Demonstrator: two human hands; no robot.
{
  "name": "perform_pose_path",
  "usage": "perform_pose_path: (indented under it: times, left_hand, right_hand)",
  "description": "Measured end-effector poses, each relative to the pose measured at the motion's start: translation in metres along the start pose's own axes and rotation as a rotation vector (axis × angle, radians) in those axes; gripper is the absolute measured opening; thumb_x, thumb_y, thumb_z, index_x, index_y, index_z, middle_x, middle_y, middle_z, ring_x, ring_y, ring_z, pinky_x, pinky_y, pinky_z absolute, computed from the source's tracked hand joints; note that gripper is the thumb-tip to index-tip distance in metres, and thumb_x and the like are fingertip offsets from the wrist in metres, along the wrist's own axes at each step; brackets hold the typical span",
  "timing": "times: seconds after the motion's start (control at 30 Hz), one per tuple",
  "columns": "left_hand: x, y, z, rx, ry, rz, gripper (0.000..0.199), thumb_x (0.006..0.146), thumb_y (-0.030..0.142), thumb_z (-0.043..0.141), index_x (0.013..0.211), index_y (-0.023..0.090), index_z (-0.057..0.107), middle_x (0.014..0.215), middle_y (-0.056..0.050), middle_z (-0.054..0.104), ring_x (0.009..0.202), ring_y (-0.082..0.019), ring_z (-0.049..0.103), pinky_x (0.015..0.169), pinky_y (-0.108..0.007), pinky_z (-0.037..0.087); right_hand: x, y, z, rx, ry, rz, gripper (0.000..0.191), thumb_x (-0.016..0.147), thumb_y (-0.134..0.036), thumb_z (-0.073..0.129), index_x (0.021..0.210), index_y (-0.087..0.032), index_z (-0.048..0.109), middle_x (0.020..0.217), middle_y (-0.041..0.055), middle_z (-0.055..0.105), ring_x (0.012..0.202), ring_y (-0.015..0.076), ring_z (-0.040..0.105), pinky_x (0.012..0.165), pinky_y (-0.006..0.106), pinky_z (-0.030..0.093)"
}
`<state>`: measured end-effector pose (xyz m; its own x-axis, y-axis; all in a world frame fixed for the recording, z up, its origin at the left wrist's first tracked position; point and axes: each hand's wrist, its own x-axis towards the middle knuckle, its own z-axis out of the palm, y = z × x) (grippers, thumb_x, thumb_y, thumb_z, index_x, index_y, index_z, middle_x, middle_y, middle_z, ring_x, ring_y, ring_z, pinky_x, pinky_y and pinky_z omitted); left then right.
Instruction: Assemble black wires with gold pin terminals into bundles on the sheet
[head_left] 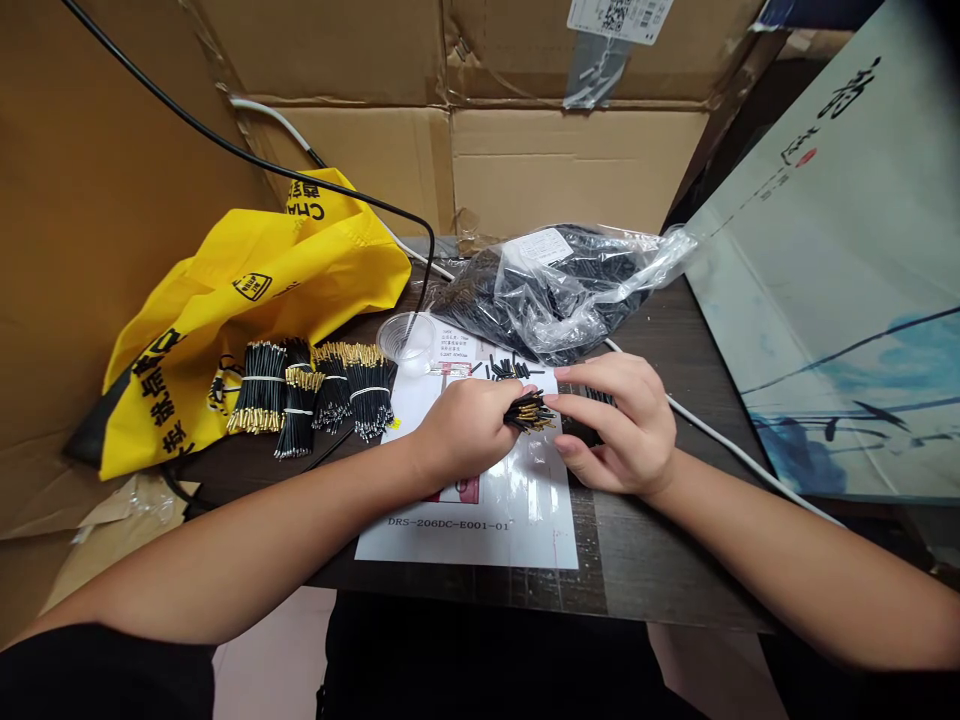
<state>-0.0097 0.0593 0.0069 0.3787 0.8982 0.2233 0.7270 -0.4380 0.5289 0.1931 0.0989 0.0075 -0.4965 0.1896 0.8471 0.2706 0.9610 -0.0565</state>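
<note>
My left hand (471,425) is wrapped round a bundle of thin black wires (531,411) whose gold-coloured ends point right. Fingers apart, my right hand (621,425) is at the right end of that bundle, its index fingertip at or very near the wire ends. Below both hands lies a printed white sheet (465,545). Just behind the held bundle, short black pieces (510,368) are scattered on the paper. To the left stand several banded bundles of black wires (259,385) with gold or silver tips.
A yellow bag (255,290) lies at the left. Behind the hands rests a clear plastic bag (562,290) of black pieces, beside a clear round container (409,340). Cables cross the dark table (675,560). Cardboard boxes (577,160) stand behind; a pale panel (840,300) leans right.
</note>
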Motion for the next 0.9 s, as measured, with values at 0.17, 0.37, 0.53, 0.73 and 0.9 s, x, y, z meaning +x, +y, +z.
perform_pose_path:
  times: [0.17, 0.37, 0.53, 0.73, 0.9]
  left_hand:
    - [0.0002, -0.0016, 0.0005, 0.005, 0.013, 0.025, 0.015, 0.082, 0.016, 0.048, 0.079, 0.017, 0.063, 0.068, -0.001, 0.064, 0.062, -0.014, 0.055, 0.059, -0.025, 0.038]
    - [-0.0009, -0.0014, 0.0007, -0.006, 0.03, 0.056, 0.015, 0.084, 0.018, 0.05, 0.078, 0.017, 0.064, 0.067, 0.0, 0.064, 0.061, -0.013, 0.056, 0.059, -0.024, 0.039]
    - [-0.0012, -0.0025, 0.0023, 0.014, 0.046, 0.069, 0.017, 0.087, 0.022, 0.051, 0.077, 0.016, 0.063, 0.066, 0.0, 0.063, 0.06, -0.012, 0.056, 0.058, -0.024, 0.039]
    - [-0.0009, -0.005, 0.0039, 0.03, 0.054, 0.087, 0.018, 0.087, 0.022, 0.05, 0.076, 0.016, 0.062, 0.067, 0.0, 0.064, 0.061, -0.013, 0.057, 0.058, -0.024, 0.039]
    - [-0.0003, -0.0054, 0.004, 0.006, 0.055, 0.108, 0.019, 0.088, 0.021, 0.05, 0.074, 0.016, 0.062, 0.066, 0.0, 0.063, 0.059, -0.011, 0.056, 0.058, -0.023, 0.039]
  right_hand:
    - [-0.0024, 0.0027, 0.0021, -0.01, -0.008, -0.005, 0.029, 0.084, -0.037, 0.062, 0.109, -0.024, 0.065, 0.115, 0.0092, 0.064, 0.097, 0.0239, 0.06, 0.083, 0.044, 0.053]
    - [-0.0059, 0.003, 0.0039, 0.02, -0.032, -0.012, 0.028, 0.085, -0.039, 0.062, 0.109, -0.023, 0.062, 0.124, 0.0108, 0.059, 0.103, 0.026, 0.059, 0.084, 0.046, 0.051]
    - [-0.0065, 0.0024, 0.0039, 0.027, -0.053, -0.006, 0.025, 0.088, -0.041, 0.059, 0.108, -0.026, 0.061, 0.128, 0.0095, 0.056, 0.105, 0.0262, 0.058, 0.085, 0.047, 0.051]
    - [-0.0047, 0.0018, 0.0034, 0.048, -0.067, -0.018, 0.029, 0.088, -0.043, 0.059, 0.109, -0.023, 0.06, 0.126, 0.0126, 0.055, 0.106, 0.0273, 0.057, 0.086, 0.048, 0.051]
    - [-0.0061, 0.0015, 0.0033, 0.045, -0.082, -0.007, 0.03, 0.087, -0.045, 0.061, 0.108, -0.024, 0.06, 0.128, 0.012, 0.055, 0.106, 0.0276, 0.058, 0.088, 0.048, 0.052]
